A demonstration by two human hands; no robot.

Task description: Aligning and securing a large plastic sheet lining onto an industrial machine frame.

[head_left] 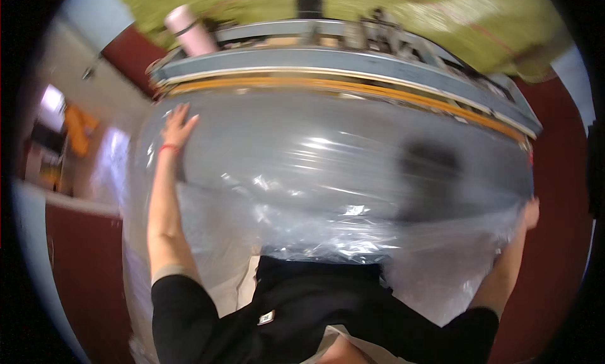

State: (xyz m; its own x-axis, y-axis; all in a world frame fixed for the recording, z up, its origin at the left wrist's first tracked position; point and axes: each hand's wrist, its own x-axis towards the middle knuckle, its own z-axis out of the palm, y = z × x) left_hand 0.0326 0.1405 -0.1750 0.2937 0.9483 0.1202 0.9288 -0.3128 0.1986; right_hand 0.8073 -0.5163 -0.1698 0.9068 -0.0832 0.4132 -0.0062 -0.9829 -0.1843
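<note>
A wide sheet of clear plastic film (315, 168) spreads over a grey surface in front of me, glossy and wrinkled towards my body. Near its far left corner, my left hand (178, 129) lies on the film with fingers stretched out and apart. A red band circles that wrist. At the right edge, my right hand (532, 213) is closed on the film's margin, and folds in the film run towards it. Blur hides the exact finger positions there. The film's near part hangs down in front of my black shirt.
Behind the film runs a long grey metal bar (315, 58) with an orange strip (302, 83) along it. A pink bottle (190, 31) stands at its left end. Metal machine parts (381, 33) sit farther right. Yellowish-green sheeting (454, 20) lies beyond. Dark red wall panels (558, 194) flank the right side.
</note>
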